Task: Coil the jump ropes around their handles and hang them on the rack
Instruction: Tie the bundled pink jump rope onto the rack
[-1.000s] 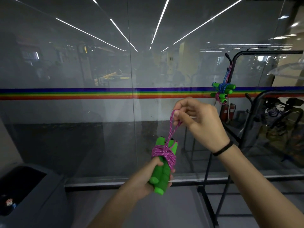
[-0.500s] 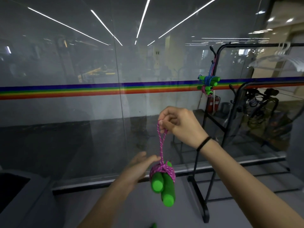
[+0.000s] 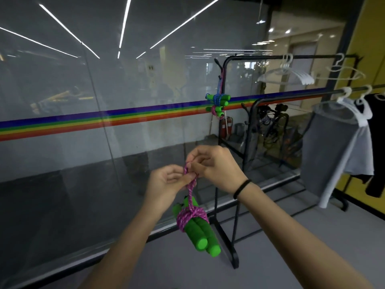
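Observation:
A jump rope bundle point(image 3: 199, 224) hangs in front of me: two green foam handles side by side, bound by turns of pink-purple cord. A short loop of that cord point(image 3: 190, 182) rises from the bundle. My right hand point(image 3: 214, 166) pinches the top of the loop. My left hand point(image 3: 168, 182) touches the same loop just to the left, fingers closed on the cord. Two other coiled ropes with green handles point(image 3: 217, 103) hang from a hook on the black rack point(image 3: 227, 65) farther back.
A glass wall with a rainbow stripe point(image 3: 83, 122) runs across the back. White hangers point(image 3: 291, 75) hang on the rack's top bar. A grey shirt point(image 3: 333, 142) and a black garment point(image 3: 377, 142) hang on a rail at right. The rack's foot point(image 3: 231, 253) stands right of the bundle.
My left hand let go of the handles and rose to the loop beside my right hand. The bundle now dangles from the cord. My view turned right toward the rack.

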Available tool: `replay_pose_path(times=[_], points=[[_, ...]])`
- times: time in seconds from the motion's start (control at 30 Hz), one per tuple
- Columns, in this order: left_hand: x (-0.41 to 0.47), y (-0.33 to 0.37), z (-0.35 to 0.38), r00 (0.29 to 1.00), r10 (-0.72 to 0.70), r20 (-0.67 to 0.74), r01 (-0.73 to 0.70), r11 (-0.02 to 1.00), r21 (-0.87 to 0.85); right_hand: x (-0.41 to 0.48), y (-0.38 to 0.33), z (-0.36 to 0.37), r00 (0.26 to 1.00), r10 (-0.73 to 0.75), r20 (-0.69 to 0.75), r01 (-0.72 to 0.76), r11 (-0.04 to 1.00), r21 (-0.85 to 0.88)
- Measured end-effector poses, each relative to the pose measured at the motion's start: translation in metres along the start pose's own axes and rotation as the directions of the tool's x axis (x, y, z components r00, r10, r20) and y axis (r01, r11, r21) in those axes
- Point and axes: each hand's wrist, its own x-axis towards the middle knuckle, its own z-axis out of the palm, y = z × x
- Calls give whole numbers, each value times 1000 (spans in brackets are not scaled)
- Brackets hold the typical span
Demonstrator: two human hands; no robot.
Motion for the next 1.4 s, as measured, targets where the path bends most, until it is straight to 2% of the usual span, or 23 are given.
replay_pose_path(times=[0.2,0.37,0.63,0.8,1.03,1.23,1.4], points=[[20,-6,19,998,-14,57,23,988,-153,3,25,-13,994,63,-87,-67,997,-36],[44,-11,43,992,-80,100,98,978,-183,10,58,-25,985,117,-125,-127,989,-80],[106,-18,89,987,-74,146,97,983,-155,49,114,-52,971,135,-196,-157,982,-105],[172,-41,130,986,-73,149,91,989,-114,88,175,-70,961,146,-234,-171,981,-93],[272,-82,204,979,-159,125,173,979,-111,147,276,-107,960,240,-147,-245,970,-13],[344,-104,251,980,-141,138,150,987,-58,191,350,-133,940,339,-41,-329,931,157],[387,-117,271,986,-122,113,127,991,-41,215,394,-146,934,346,-90,-333,933,134]])
